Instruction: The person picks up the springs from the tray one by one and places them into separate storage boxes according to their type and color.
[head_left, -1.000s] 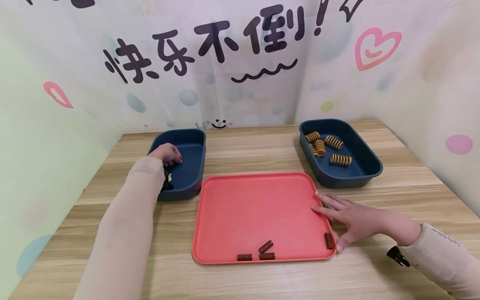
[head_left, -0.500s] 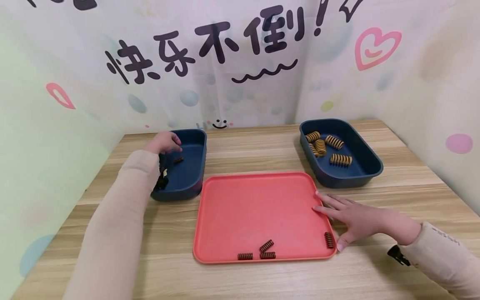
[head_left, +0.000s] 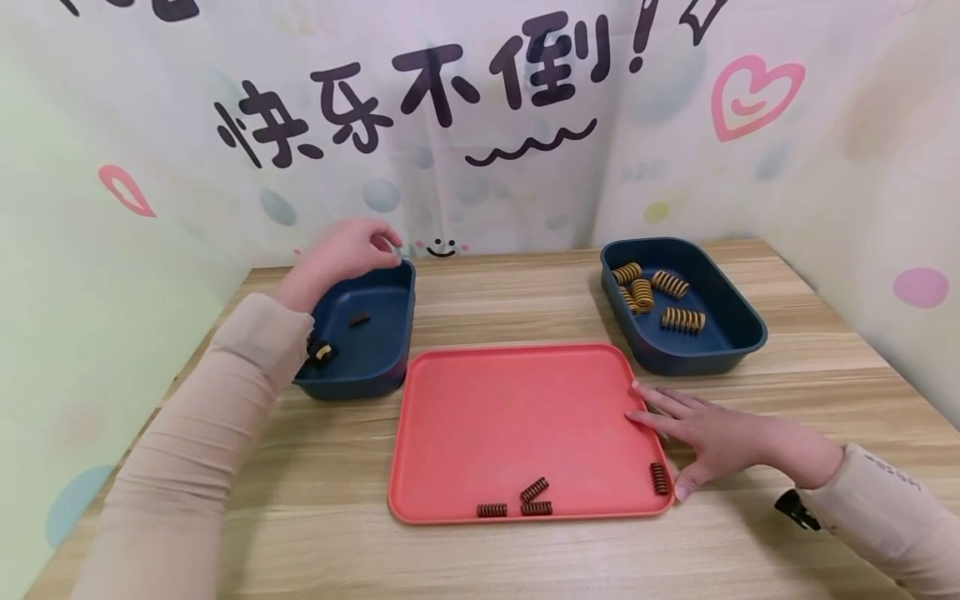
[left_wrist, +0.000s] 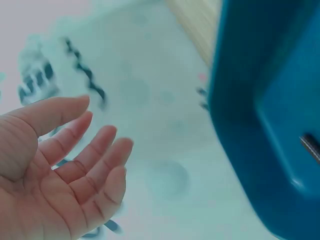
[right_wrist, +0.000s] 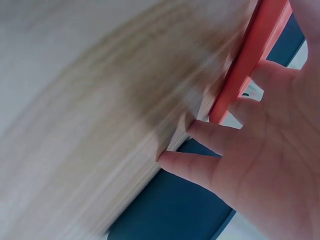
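My left hand [head_left: 352,250] is raised over the far side of the left blue bin [head_left: 397,358], with its fingers loosely bent. Its palm [left_wrist: 45,200] holds nothing in the left wrist view. One small dark coil spring [head_left: 359,319] lies on that bin's floor, below the hand and apart from it. My right hand [head_left: 720,437] has its fingers spread and touches the right edge of the red tray [head_left: 517,425]. On the tray, a small dark spring [head_left: 658,478] lies close to the right thumb, and several more, among them a tilted spring [head_left: 535,489], lie along the front edge.
At the back right stands a second blue bin [head_left: 723,321] holding several larger yellow-and-dark springs [head_left: 682,320]. A printed cloth [head_left: 465,200] hangs behind the wooden table [head_left: 517,308]. A black item [head_left: 320,353] shows beside the left sleeve.
My left hand has risen from inside the left bin toward its far rim, leaving the small spring visible on the bin floor. The right hand has stayed at the tray's edge.
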